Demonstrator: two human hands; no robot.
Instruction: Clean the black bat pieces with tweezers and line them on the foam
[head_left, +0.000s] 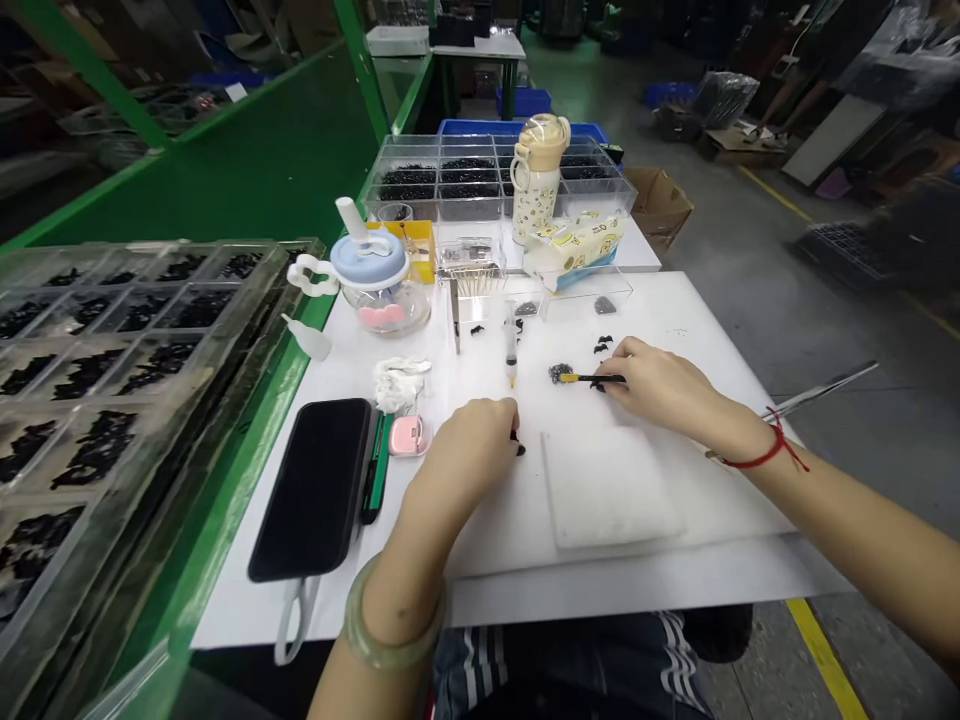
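Observation:
My right hand point(637, 378) pinches a thin black pen-like tool with a yellow end point(592, 378). The yellow end points left and meets a small pile of tiny dark, glittery grains point(558, 373). Small black bat-like pieces point(602, 345) lie just beyond the fingers. My left hand point(484, 435) rests on the white surface with its fingers closed on a small black piece point(520, 449), most of it hidden. A syringe with an amber tip point(511, 350) lies between and beyond my hands. A folded white cloth point(607, 490) lies nearer to me.
Left of my hands are a black phone point(313, 490), a green cutter point(377, 465), a pink case point(409, 436) and a crumpled tissue point(401, 383). A lidded cup point(382, 280), a bottle point(538, 180) and a wipes pack point(574, 250) stand behind. Compartment trays point(161, 250) hold black parts.

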